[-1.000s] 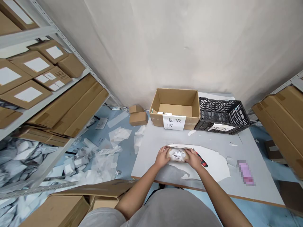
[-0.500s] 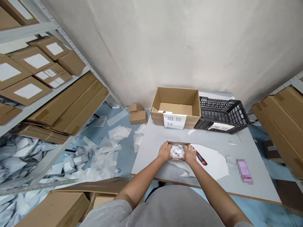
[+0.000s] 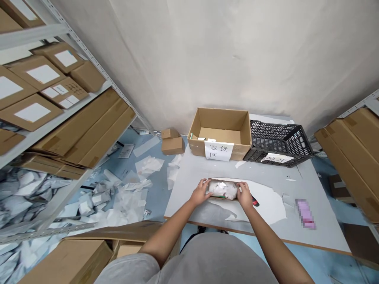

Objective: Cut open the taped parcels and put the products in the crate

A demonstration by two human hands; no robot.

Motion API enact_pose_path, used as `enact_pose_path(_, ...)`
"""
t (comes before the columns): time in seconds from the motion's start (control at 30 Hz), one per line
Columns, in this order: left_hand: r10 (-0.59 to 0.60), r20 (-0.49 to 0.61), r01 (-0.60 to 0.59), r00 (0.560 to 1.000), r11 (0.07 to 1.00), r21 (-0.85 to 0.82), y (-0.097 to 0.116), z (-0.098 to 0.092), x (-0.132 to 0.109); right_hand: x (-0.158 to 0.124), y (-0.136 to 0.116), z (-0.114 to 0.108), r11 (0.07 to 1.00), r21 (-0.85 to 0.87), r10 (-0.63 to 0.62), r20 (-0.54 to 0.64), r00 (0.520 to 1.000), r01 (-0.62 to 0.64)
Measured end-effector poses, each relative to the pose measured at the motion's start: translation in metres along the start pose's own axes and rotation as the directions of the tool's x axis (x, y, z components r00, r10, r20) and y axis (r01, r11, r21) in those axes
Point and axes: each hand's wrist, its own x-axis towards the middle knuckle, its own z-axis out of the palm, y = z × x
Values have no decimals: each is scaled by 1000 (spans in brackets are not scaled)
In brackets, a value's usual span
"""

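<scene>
A small open cardboard box (image 3: 227,199) sits on the table in front of me, stuffed with crumpled white packing material (image 3: 222,190). My left hand (image 3: 200,193) holds the box's left end, thumb at the near edge and fingers along the far side. Its right end is in the grip of my right hand (image 3: 244,194), fingers bent over the rim. A strip of green shows at the near inside edge; what else lies under the padding is hidden. Partly covered by my right hand is a red and black utility knife (image 3: 255,201), lying on a white sheet (image 3: 271,201).
A larger open carton (image 3: 195,148) with a paper label stands at the back of the table (image 3: 189,169), beside a black plastic crate (image 3: 281,142). A blurred pink item (image 3: 305,214) lies at the right. Shelves of boxes (image 3: 43,75) and scattered paper (image 3: 127,201) are at the left.
Both my hands have moved apart, from over the padding out to the box's two ends. More of the padding and a green strip now show. My right hand covers more of the knife.
</scene>
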Motion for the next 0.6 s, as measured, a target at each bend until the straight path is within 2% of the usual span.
enact_pose_path(0.13,-62,-77,65,995,997,44,10,0,8,5,5,-7,987,153,38,-6,999,-37)
enact_pose_path(0.27,-153,-52,157,987,985,69,14,-2,19,3,7,-7,967,217,145,-25,989,-136)
enact_pose_path(0.33,-193,-48,195,980,979,55,12,0,21,0,10,-5,950,241,217,-43,975,-200)
enact_pose_path(0.43,-228,-110,230,967,973,-1,8,9,16,-3,15,-2,907,292,336,-69,939,-303)
enact_pose_path(0.53,-332,-186,317,925,943,-106,7,23,11,-3,15,0,882,305,399,-81,913,-359)
enact_pose_path(0.6,-400,-258,373,879,916,-149,10,31,11,-2,7,1,914,225,370,-110,923,-339)
